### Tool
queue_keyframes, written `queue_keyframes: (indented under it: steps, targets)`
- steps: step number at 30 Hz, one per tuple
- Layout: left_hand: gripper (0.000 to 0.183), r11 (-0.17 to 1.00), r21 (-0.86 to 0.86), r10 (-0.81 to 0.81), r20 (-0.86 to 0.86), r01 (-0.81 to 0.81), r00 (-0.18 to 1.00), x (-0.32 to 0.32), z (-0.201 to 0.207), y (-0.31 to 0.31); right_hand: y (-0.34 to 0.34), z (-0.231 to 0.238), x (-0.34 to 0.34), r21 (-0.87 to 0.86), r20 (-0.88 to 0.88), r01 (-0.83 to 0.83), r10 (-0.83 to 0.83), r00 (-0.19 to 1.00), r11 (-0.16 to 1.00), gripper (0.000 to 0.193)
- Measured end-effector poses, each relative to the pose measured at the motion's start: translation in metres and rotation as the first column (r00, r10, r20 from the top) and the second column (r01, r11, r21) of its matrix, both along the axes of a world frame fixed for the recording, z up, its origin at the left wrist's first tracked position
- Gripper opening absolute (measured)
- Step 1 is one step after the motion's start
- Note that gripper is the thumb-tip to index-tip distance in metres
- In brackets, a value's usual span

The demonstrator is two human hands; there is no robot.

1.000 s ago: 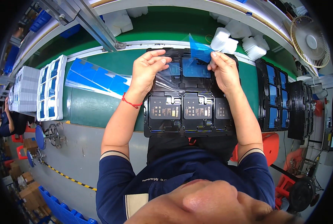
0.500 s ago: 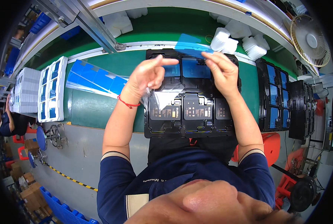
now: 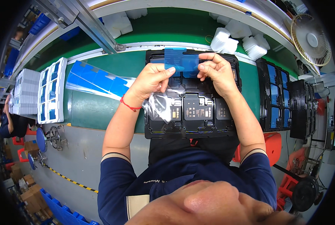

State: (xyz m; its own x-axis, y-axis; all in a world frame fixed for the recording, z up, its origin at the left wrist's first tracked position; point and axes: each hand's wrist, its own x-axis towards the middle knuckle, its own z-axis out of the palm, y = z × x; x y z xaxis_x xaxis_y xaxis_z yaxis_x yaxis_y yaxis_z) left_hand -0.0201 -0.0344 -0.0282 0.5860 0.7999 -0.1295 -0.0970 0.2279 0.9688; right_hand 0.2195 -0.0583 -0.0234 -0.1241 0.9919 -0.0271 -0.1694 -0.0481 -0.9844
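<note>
While hands pinch translucent blue film, crumpled clear plastic overlaps moulded black tray.

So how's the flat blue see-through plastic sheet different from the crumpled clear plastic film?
The flat blue see-through plastic sheet is tinted; the crumpled clear plastic film is colourless. The sheet looks smooth; the film is wrinkled. The sheet is up between the left hand and the right hand; the film is below the left hand. Both are thin and see-through.
</note>
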Motion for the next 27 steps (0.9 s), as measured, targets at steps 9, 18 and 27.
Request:
queue_keyframes:
  steps: [9,18,27]
  targets:
    - [0.049,0.999,0.014,-0.04,-0.133,0.043,0.99,0.008,0.001,-0.004,-0.002,0.011,0.039,0.038,0.091,0.262,-0.265,0.96,0.964,0.01]
    - [0.043,1.0,0.009,-0.025,-0.128,0.026,0.991,0.01,-0.002,-0.001,-0.02,-0.022,0.126,-0.122,0.274,0.387,-0.344,0.898,0.914,0.015]
    - [0.043,1.0,0.017,-0.005,-0.14,0.008,0.99,0.01,-0.005,-0.001,-0.014,-0.018,0.126,-0.109,0.364,0.333,-0.274,0.89,0.937,0.015]
